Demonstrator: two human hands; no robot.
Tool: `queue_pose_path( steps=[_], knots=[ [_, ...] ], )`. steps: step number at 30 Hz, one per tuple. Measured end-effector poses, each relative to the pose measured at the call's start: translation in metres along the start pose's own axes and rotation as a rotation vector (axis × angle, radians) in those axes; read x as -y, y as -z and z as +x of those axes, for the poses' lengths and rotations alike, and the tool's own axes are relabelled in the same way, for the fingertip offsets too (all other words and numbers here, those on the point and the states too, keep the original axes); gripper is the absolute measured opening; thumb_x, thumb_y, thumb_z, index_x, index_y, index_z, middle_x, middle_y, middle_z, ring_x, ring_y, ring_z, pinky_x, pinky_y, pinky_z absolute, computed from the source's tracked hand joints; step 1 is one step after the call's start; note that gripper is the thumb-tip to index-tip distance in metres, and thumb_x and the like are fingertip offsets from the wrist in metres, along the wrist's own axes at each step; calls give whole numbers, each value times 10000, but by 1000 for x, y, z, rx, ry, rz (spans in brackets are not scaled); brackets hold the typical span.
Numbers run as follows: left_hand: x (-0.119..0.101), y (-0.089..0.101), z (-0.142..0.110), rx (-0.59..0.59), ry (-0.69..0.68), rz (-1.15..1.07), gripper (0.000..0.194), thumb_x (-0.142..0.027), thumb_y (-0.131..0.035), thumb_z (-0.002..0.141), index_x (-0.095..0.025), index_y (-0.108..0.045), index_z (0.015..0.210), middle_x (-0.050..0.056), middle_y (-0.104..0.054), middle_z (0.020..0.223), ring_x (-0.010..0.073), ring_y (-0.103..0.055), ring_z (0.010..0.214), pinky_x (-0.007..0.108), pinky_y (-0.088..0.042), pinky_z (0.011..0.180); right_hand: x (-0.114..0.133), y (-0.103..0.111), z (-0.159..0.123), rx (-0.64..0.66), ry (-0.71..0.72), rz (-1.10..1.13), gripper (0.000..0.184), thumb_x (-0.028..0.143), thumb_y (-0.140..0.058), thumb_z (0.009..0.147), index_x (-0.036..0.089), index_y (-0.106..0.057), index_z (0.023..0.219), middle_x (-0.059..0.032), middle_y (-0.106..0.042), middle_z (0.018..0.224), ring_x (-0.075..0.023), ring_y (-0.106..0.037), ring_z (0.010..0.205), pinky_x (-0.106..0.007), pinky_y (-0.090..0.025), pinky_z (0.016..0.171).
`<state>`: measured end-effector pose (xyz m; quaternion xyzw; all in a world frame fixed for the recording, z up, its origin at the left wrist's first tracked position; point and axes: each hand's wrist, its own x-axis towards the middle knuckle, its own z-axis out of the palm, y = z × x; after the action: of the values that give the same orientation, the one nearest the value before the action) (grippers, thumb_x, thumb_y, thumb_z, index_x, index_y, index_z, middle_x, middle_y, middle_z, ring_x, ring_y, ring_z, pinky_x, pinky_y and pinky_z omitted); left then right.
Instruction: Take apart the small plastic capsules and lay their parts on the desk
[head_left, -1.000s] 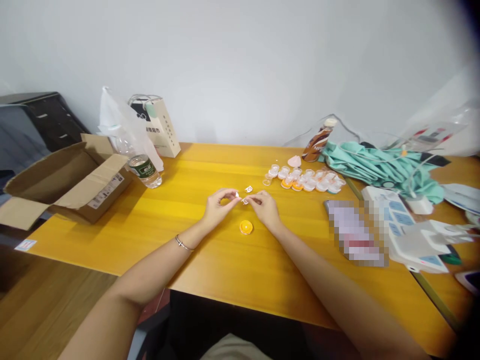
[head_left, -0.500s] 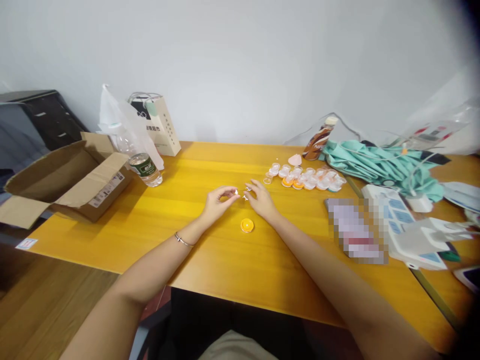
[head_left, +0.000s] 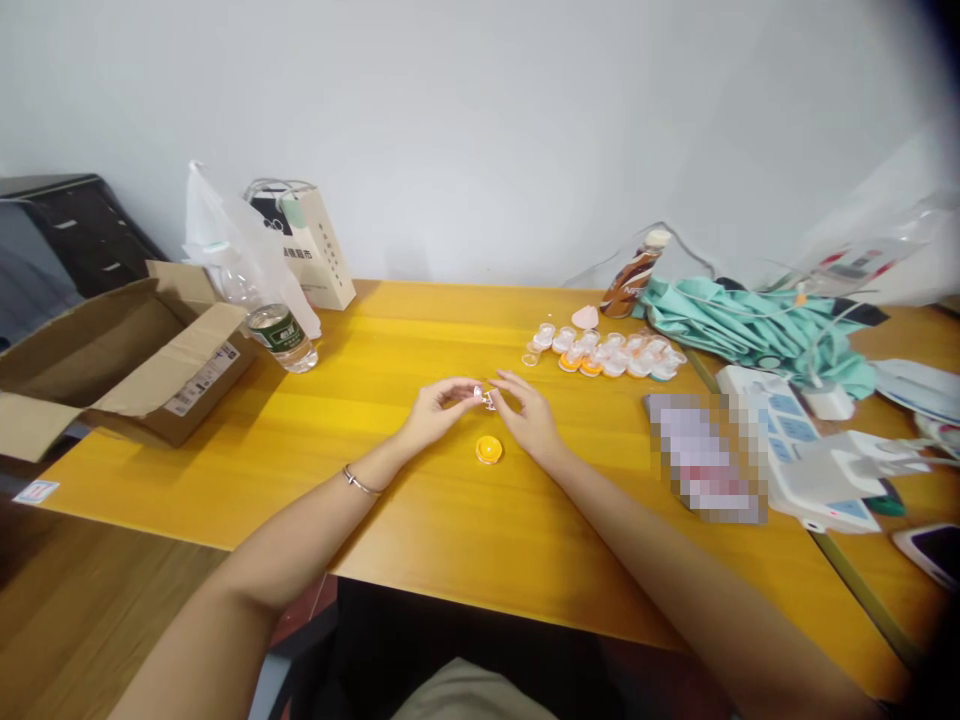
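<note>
My left hand point(head_left: 436, 411) pinches a small white piece point(head_left: 478, 393) between thumb and fingers. Opposite it, my right hand point(head_left: 529, 416) has its thumb and fingers closed around a small white pronged piece point(head_left: 491, 401). The two pieces are close together; whether they touch is too small to tell. Just below the hands, a small round orange disc point(head_left: 489, 450) with a pale centre and rim lies on the table point(head_left: 420, 530). Both pieces are partly hidden by the fingers.
Several small round clear-topped cases point(head_left: 615, 359) stand in rows at the right, near a brown drink bottle point(head_left: 636, 275) and a teal folded umbrella point(head_left: 750, 320). A blurred-out flat object point(head_left: 709, 460) and a power strip point(head_left: 795, 450) lie nearer. Leftward are a water bottle point(head_left: 282, 338) and an open cardboard box point(head_left: 172, 375).
My hands have come closer together, bringing the two small white pieces up to each other. The orange disc stays on the table. The whole view has shifted slightly.
</note>
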<state>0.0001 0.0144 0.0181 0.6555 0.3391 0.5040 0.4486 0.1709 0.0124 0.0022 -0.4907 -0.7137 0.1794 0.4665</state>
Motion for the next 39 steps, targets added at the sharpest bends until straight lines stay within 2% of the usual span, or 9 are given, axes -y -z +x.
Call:
queue_pose_path(
  steps=[2, 6, 12, 16, 21, 24, 28, 33, 39],
  knots=[
    [-3, -2, -1, 0, 38, -73, 274, -307, -694, 711, -129, -657, 916, 65, -696, 873, 146, -648, 793, 283, -515, 789, 12, 4, -3, -32, -20, 120, 223, 285, -529, 824, 203, -665, 981, -70, -666, 1073, -199, -604, 1026, -373, -450, 949],
    [-9, -6, -5, 0, 85, -174, 256, -285, -696, 713, -136, -660, 918, 61, -700, 888, 146, -649, 814, 278, -510, 797, 29, 10, -16, 39, -61, 284, 239, 314, -563, 810, 210, -637, 1012, -46, -691, 979, -164, -657, 842, -321, -526, 816],
    [-13, -14, -9, 32, 140, -284, 236, -269, -734, 671, -133, -634, 835, 33, -694, 807, 126, -647, 752, 259, -507, 749, 31, 20, -31, 52, 160, 32, 220, 259, -545, 831, 246, -616, 1038, -39, -679, 981, -171, -638, 911, -319, -502, 854],
    [-13, -16, -12, 9, 157, -179, 222, -290, -738, 663, -124, -614, 741, 23, -684, 714, 108, -630, 657, 229, -497, 669, 37, 22, -35, 66, 200, -74, 200, 230, -497, 843, 223, -614, 1006, -61, -683, 963, -187, -639, 907, -332, -499, 840],
    [-13, -17, -14, 7, 138, -5, 239, -326, -699, 704, -129, -654, 832, 57, -700, 811, 139, -646, 740, 258, -505, 733, 33, 26, -25, 32, -18, 39, 145, 285, -517, 817, 215, -620, 891, -37, -696, 855, -171, -656, 777, -315, -521, 748],
    [-10, -15, -13, -10, 73, 116, 271, -334, -672, 733, -142, -649, 924, 71, -695, 899, 154, -645, 810, 279, -504, 784, 6, 46, -10, -79, -249, 140, 199, 371, -561, 771, 184, -619, 812, -55, -695, 822, -173, -651, 747, -305, -520, 707],
    [-2, -9, -10, 39, -47, 328, 227, -315, -603, 799, -152, -641, 952, 75, -679, 915, 151, -623, 811, 277, -499, 763, -39, 84, 1, -99, -496, 99, 280, 370, -617, 701, 151, -605, 877, -35, -664, 673, -161, -615, 602, -279, -480, 571],
    [5, 1, -8, 137, -102, 476, 350, -322, -586, 811, -165, -580, 1123, 94, -606, 1020, 141, -580, 774, 290, -493, 746, -59, 114, 0, 47, -603, -189, 210, 282, -623, 693, 157, -629, 860, -28, -646, 610, -156, -578, 534, -266, -413, 506],
    [11, 2, 6, 250, -39, 525, 499, -324, -597, 801, -202, -481, 1270, 111, -478, 1202, 109, -542, 701, 295, -489, 746, -59, 121, -1, 91, -588, -241, 133, 275, -632, 693, 174, -638, 780, -31, -654, 595, -159, -569, 515, -271, -405, 499]
  ],
)
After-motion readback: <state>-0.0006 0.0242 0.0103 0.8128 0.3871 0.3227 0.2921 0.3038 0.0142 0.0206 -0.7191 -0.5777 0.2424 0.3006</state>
